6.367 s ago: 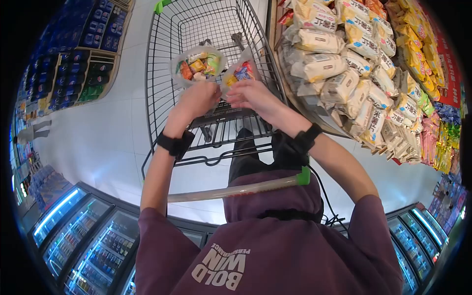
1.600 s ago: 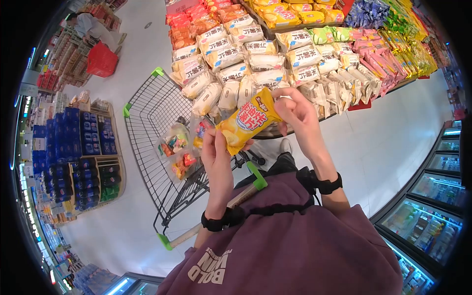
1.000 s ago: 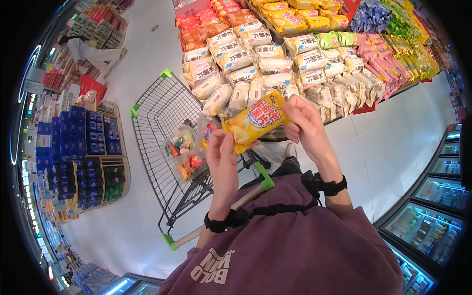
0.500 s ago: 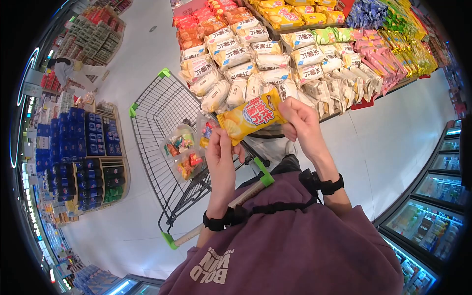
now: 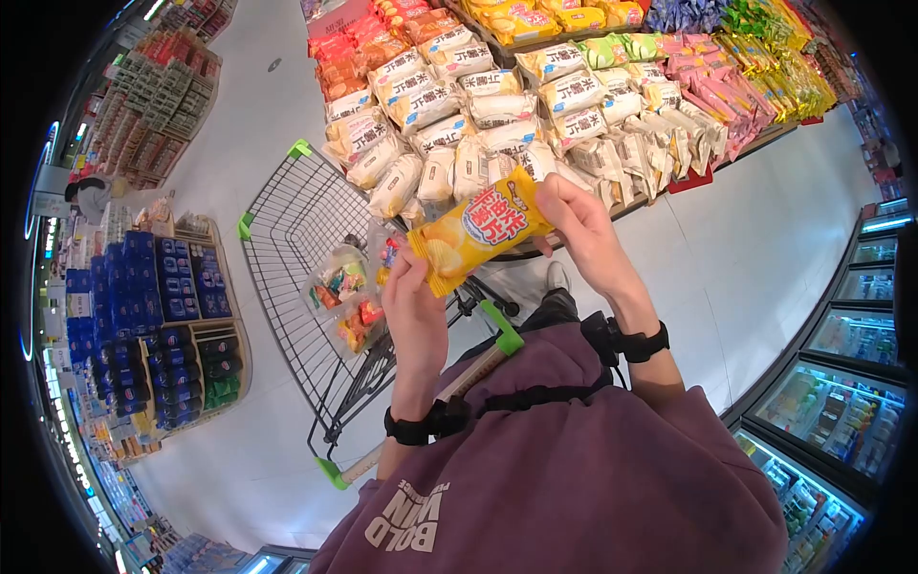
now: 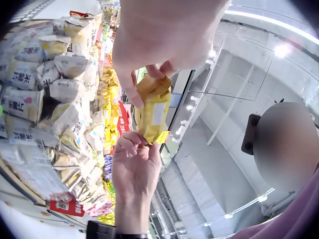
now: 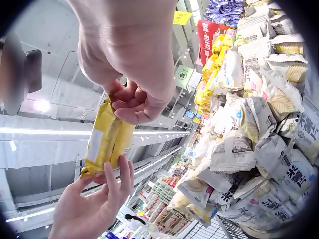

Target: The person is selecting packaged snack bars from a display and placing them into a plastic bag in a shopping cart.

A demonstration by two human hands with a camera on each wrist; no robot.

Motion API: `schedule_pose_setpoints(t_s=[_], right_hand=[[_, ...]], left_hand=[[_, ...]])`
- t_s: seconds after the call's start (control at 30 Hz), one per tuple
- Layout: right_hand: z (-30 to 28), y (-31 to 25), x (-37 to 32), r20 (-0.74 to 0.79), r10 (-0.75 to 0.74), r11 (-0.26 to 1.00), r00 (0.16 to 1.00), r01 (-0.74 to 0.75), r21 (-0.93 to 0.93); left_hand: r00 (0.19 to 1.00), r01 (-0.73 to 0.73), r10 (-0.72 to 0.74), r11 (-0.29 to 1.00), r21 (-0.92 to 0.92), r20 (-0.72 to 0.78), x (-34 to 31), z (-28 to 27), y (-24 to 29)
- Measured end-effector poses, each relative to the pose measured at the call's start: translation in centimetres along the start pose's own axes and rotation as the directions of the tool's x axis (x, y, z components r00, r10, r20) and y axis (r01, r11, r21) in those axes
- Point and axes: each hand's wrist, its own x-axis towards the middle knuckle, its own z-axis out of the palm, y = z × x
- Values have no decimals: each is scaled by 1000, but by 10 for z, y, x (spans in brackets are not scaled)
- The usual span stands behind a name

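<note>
holding a shiny yellow pack [image 5: 483,231] in front of a purple top [image 5: 545,469], the person had both hands busy. the left hand [image 5: 413,320] pinched one end, with its fingers and thumb close together on the wrap. the right hand [image 5: 590,234] pinched the other end, which was higher, and its fingers were curled in. the pack was tipped between them, with its bright picture side facing up at the head. a few seconds before, both hands had been down by the bags in the cart, with no yellow pack held. now they were up and had the pack, so it was in the hands and not in the cart. just past it, to the left, was the wire cart [image 5: 299,148], with clear bags [image 5: 340,278] of little wrapped things in it. beyond the pack lay lots of white packs [image 5: 421,100], side by side, and then more yellow packs [image 5: 521,24] behind. far off to the right stood cold glass fridges [image 5: 851,335], all lit up.
</note>
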Motion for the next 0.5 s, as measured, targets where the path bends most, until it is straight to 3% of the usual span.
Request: schedule_pose_setpoints(t_s=[0.03,0.13,0.23,0.33,0.4,0.5], right_hand=[[0,-1,0,12,-1,1000,1000,1,0],[3,-1,1,36,-14,1000,999,15,-19],[5,4,2,17,-24,999,1000,25,-35],[10,-1,-1,-8,-18,1000,1000,18,3],[19,-10,-2,-7,-45,999,999,45,-5],[20,-12,-4,111,-65,970,992,89,-225]], left_hand=[[999,43,-44,997,-67,-8,0,3,3],[982,137,-136,991,0,131,5,-8,1],[985,130,-151,966,224,83,3,3,7],[998,-32,11,945,326,66,4,5,12],[984,-154,96,882,445,151,7,-1,14],[951,-271,146,818,508,272,12,-7,16]])
